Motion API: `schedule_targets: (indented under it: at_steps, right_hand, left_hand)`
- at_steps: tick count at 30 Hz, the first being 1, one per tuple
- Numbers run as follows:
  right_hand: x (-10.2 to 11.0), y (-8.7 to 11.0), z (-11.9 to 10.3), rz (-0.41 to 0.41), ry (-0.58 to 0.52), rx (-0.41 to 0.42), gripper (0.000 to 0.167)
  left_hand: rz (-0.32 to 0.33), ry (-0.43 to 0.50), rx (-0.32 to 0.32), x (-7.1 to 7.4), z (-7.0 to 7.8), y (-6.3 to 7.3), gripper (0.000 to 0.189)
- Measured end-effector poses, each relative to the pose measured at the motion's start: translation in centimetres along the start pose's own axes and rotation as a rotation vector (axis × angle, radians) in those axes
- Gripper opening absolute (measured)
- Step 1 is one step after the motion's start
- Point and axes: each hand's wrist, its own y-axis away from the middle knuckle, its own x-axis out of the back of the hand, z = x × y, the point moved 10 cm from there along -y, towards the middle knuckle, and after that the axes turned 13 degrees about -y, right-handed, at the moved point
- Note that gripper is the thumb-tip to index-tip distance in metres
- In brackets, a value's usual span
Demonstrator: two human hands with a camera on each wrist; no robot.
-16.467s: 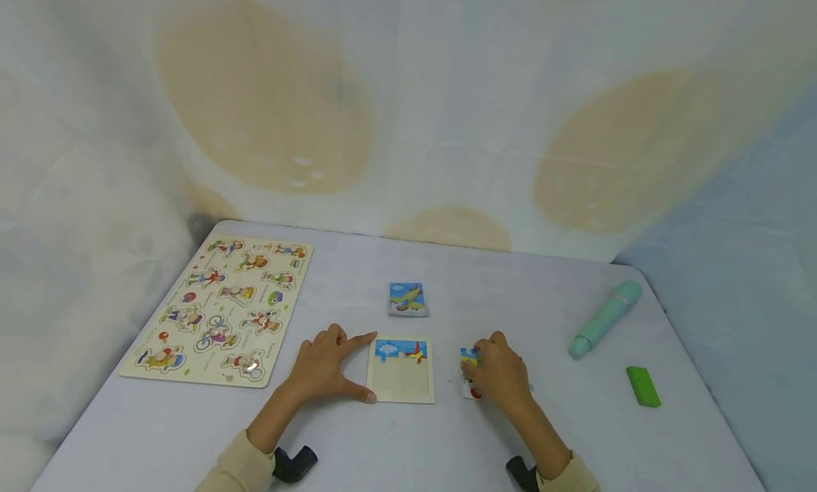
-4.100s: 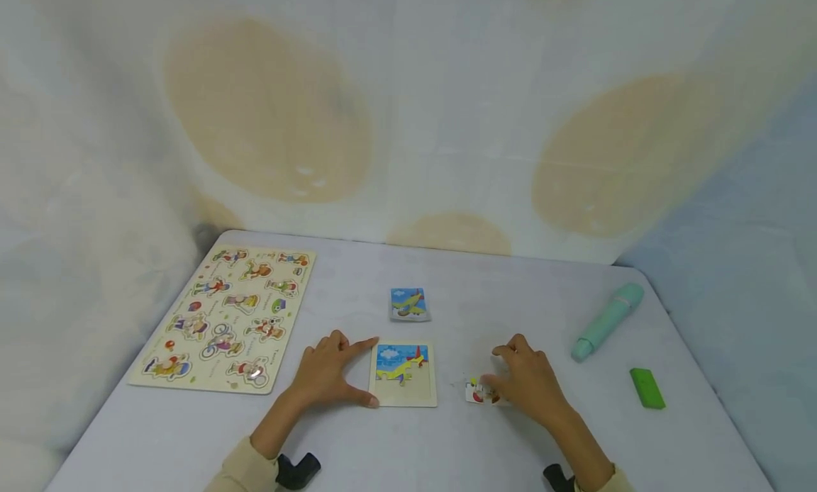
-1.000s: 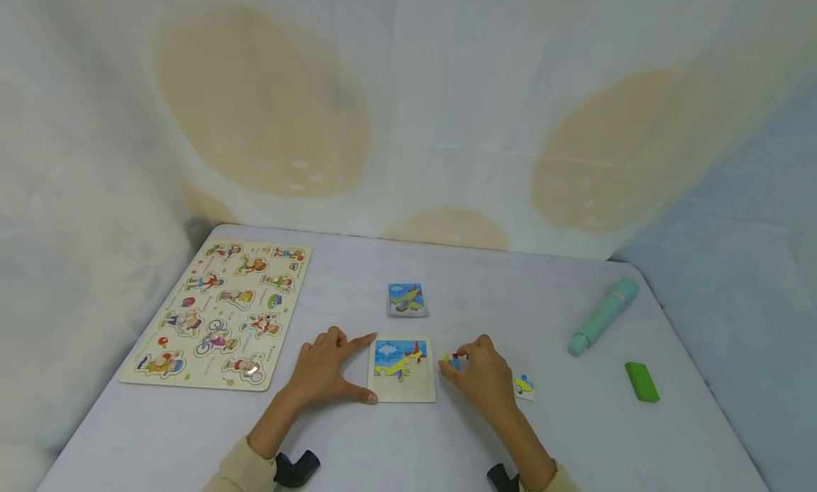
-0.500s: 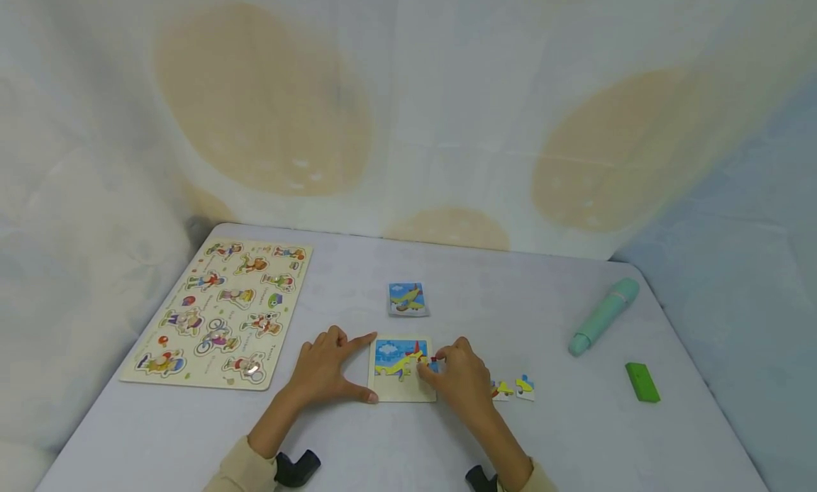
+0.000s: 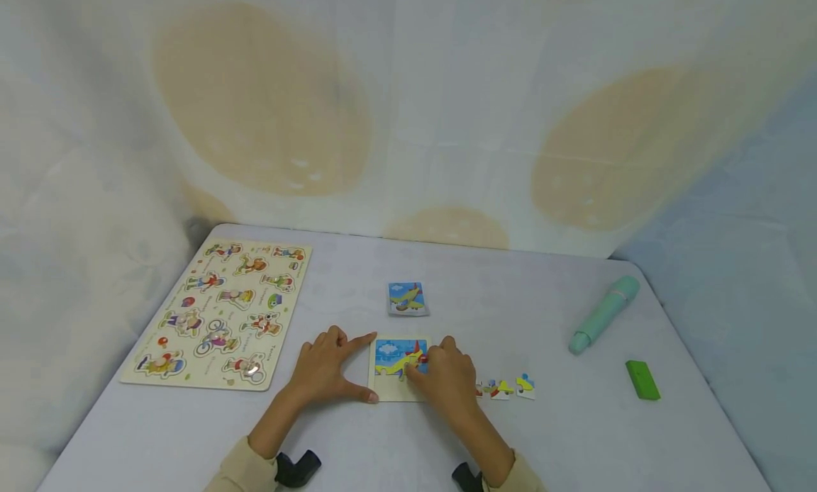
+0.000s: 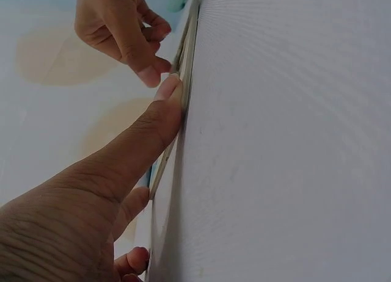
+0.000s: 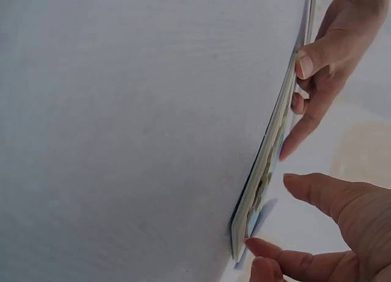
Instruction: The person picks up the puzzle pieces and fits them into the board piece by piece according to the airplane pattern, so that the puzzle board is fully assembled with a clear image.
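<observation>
A small wooden puzzle board (image 5: 388,393) lies before me, its upper part filled with pieces of a yellow and red plane on blue. Spread wide, the thumb and index finger of my left hand (image 5: 325,368) rest at the board's two left corners. My right hand (image 5: 448,382) is over the board's right side, around a plane piece (image 5: 423,359) mostly covered by the fingers. In the right wrist view, its thumb and index finger are apart, and the index tip touches the board's edge (image 7: 239,248). Several loose puzzle pieces (image 5: 501,389) lie right of that hand.
A large picture peg board (image 5: 217,315) lies on the left. Behind the puzzle board sits a small square plane picture (image 5: 407,299). A mint-green cylinder (image 5: 604,316) and a green block (image 5: 642,380) are at the right. White cloth (image 5: 447,123) hangs behind the table.
Earlier, plane pieces extended the picture downward on the board. Over the last second my right hand carried a red and blue piece leftward onto the board's right side. My left hand stays put.
</observation>
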Motion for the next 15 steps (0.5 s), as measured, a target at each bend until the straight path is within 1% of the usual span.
schedule_targets:
  at_steps: [3, 6, 11, 15]
  right_hand:
    - [0.2, 0.3, -0.4, 0.01, 0.044, 0.038, 0.054]
    - [0.6, 1.0, -0.8, 0.008, 0.091, 0.104, 0.056]
    - [0.4, 2.9, -1.1, -0.059, 0.167, 0.251, 0.059]
    - [-0.2, 4.2, -1.1, -0.109, 0.227, 0.334, 0.061]
  left_hand:
    - [0.0, 0.008, -0.001, 0.0, 0.0, 0.0, 0.103]
    - [-0.001, 0.017, -0.002, 0.0, 0.1, 0.0, 0.104]
    - [0.005, 0.011, 0.001, 0.0, 0.0, 0.0, 0.104]
    - [0.024, 0.002, -0.006, 0.2, 0.0, 0.1, 0.104]
